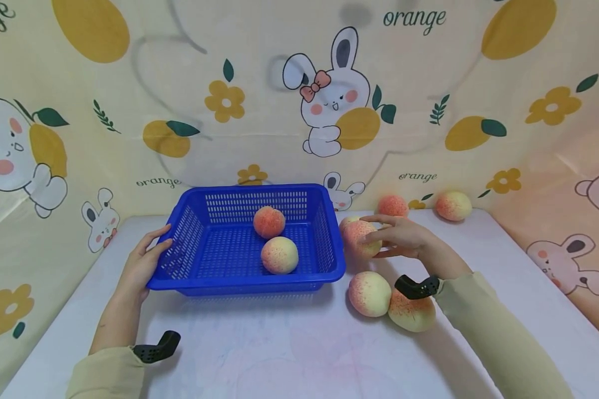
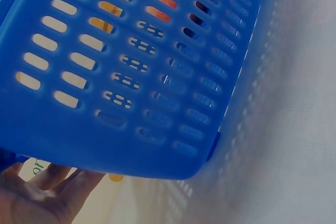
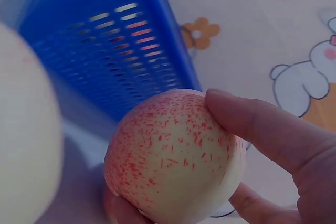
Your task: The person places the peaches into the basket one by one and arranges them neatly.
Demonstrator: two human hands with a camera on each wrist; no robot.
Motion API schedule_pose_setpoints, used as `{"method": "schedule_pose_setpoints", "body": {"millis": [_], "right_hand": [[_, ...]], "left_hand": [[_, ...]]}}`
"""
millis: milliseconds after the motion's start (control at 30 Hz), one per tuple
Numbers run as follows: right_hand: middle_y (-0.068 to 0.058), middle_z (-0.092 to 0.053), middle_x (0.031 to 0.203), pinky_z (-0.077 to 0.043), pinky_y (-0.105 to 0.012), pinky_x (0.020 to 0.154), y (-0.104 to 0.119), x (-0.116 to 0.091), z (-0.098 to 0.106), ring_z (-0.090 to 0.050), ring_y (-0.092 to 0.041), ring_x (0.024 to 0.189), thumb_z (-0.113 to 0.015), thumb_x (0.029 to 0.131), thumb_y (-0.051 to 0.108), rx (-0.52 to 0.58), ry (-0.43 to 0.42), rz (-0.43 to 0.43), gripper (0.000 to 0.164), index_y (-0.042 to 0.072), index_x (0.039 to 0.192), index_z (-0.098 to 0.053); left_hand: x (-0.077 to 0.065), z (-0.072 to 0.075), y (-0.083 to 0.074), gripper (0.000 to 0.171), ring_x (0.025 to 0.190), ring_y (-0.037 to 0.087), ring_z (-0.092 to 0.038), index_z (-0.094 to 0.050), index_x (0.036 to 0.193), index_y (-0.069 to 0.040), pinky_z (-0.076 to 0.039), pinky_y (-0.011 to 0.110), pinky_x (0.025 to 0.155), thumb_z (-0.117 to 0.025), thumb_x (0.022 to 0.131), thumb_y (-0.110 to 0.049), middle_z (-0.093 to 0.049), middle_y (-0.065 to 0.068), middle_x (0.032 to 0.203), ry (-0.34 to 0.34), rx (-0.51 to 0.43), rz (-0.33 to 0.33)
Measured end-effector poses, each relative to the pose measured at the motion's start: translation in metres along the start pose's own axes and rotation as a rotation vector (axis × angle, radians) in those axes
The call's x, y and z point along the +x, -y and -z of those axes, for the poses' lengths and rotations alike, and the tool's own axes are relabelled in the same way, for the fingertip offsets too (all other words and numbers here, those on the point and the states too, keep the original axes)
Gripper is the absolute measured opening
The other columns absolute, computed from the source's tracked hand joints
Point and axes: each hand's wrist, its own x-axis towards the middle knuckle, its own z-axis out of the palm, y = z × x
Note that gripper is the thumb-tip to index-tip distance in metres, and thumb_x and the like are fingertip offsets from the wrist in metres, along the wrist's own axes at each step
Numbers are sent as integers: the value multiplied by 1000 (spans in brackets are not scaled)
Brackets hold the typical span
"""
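Note:
At the left side of a blue plastic basket (image 1: pixel 249 282), my left hand (image 1: pixel 141 260) grips the rim; in the left wrist view its fingers (image 2: pixel 79 187) show beside the basket wall (image 2: pixel 105 150). Two peaches lie inside, a redder one (image 1: pixel 269 222) behind a paler one (image 1: pixel 279 255). Just outside the basket's right wall, my right hand (image 1: pixel 404 239) holds a speckled peach (image 1: pixel 360 239) between thumb and fingers. The right wrist view shows this peach (image 3: pixel 173 156) close up, with a fingertip (image 3: pixel 220 103) on its top.
Two peaches, one pale (image 1: pixel 370 294) and one orange (image 1: pixel 412 313), sit together below the right wrist. Farther back are a red peach (image 1: pixel 392 205), a yellowish peach (image 1: pixel 453 205) and a partly hidden one (image 1: pixel 348 221). A printed cloth (image 1: pixel 259 33) hangs behind the white table (image 1: pixel 219 354).

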Motion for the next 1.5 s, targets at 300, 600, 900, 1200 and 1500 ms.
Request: {"method": "schedule_pose_setpoints", "body": {"millis": [300,600,900,1200,1500], "right_hand": [[-18,-31,145,-47,-44,97,18,-2,2,-52,-21,99,-61,92,19,38,-30,8,70,11,152,-24],[-17,-37,142,-45,-48,100,38,-1,-2,-54,-23,105,-62,93,20,56,-67,59,70,11,152,-24],[-17,-38,141,-40,-51,104,61,2,-12,-48,-36,123,-62,93,22,112,-79,80,70,12,151,-24],[-19,-37,146,-39,-53,105,77,13,-30,-44,-43,128,-63,92,22,135,-109,79,71,14,151,-25],[-17,-35,148,-41,-51,103,91,28,-48,-41,-43,131,-65,90,23,145,-112,72,73,14,150,-25]], "left_hand": [[0,2,0,54,132,42,-39,-28,151,-34,-42,49,95,-42,100,-44,-20,19,158,1,-8,8],[2,3,2,54,131,41,-40,-29,150,-35,-43,48,97,-43,100,-44,-21,19,157,-2,-12,-1],[0,2,1,54,134,43,-36,-28,151,-34,-37,55,102,-42,100,-44,-17,18,159,-7,-21,11],[0,2,1,53,132,40,-37,-30,150,-36,-37,53,104,-43,99,-45,-19,17,159,-8,-27,16],[-1,0,-1,52,126,34,-42,-32,149,-36,-49,18,71,-44,99,-44,-22,18,157,-1,-38,5]]}}
